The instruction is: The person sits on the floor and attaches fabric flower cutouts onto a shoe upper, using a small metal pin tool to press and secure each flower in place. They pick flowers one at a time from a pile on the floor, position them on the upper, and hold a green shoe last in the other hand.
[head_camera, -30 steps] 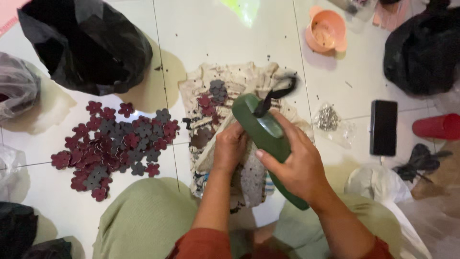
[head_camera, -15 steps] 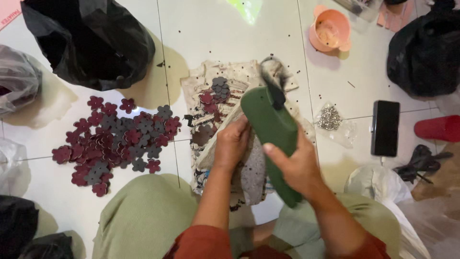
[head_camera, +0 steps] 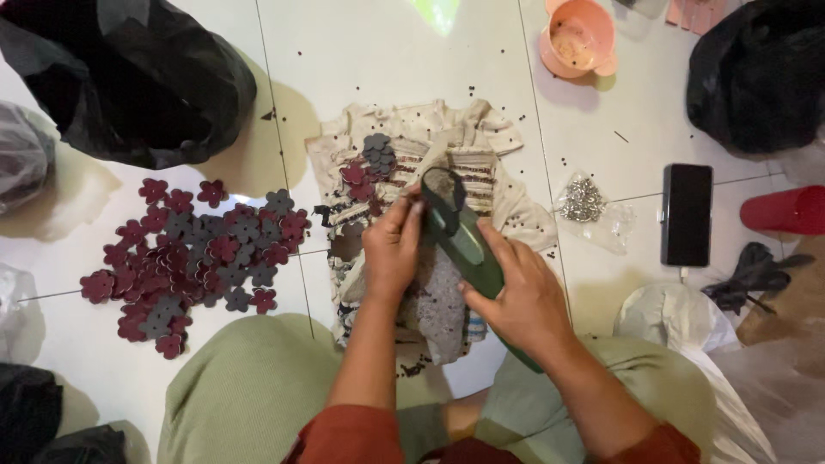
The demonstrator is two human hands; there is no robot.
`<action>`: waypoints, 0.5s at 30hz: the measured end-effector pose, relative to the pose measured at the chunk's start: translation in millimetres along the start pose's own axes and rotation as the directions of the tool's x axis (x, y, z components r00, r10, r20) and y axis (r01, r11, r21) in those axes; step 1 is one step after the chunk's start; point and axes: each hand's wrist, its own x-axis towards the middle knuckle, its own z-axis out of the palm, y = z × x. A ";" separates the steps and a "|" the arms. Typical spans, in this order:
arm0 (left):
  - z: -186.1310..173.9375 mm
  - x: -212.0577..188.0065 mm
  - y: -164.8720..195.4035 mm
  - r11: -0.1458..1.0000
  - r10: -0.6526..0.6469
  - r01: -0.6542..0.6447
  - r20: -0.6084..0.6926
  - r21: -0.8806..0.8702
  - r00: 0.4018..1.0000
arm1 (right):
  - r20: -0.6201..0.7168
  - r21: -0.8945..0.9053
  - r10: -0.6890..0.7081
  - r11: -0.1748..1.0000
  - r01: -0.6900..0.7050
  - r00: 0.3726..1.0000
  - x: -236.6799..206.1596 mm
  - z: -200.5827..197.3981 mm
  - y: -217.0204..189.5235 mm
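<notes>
The right hand wraps its fingers around a long dark green tool, a hard, stiff thing best held at its middle. The left hand has fingers pressed together at the tool's top end. Under both hands lies a soft cloth on the floor. Flower-shaped pieces sit far to the left

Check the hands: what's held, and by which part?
The right hand grips the dark green tool around its handle. The left hand pinches something at the tool's head; what it is cannot be told.
</notes>
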 end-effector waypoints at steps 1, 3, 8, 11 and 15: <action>-1.1 0.6 -0.3 0.995 -0.081 0.079 -0.025 -0.066 0.996 | 0.020 0.023 0.012 1.000 -0.013 1.000 0.3 1.7 3.7; -4.5 4.4 1.9 0.876 -0.084 -0.023 -0.199 -0.482 0.976 | 0.060 0.135 0.063 0.988 -0.071 0.996 2.4 4.8 12.4; -14.1 -1.5 22.5 0.846 0.178 -0.134 -0.037 0.516 0.983 | 0.100 0.558 0.291 0.776 -0.296 0.951 7.7 9.8 35.2; -10.4 -2.7 35.5 0.617 0.104 -0.180 0.148 0.766 0.984 | -0.064 0.593 0.236 0.791 -0.153 0.970 11.4 6.8 47.6; -9.0 -4.0 46.3 0.605 0.210 -0.262 0.167 0.752 0.963 | -0.123 0.584 0.227 0.804 -0.115 0.966 18.1 0.5 57.9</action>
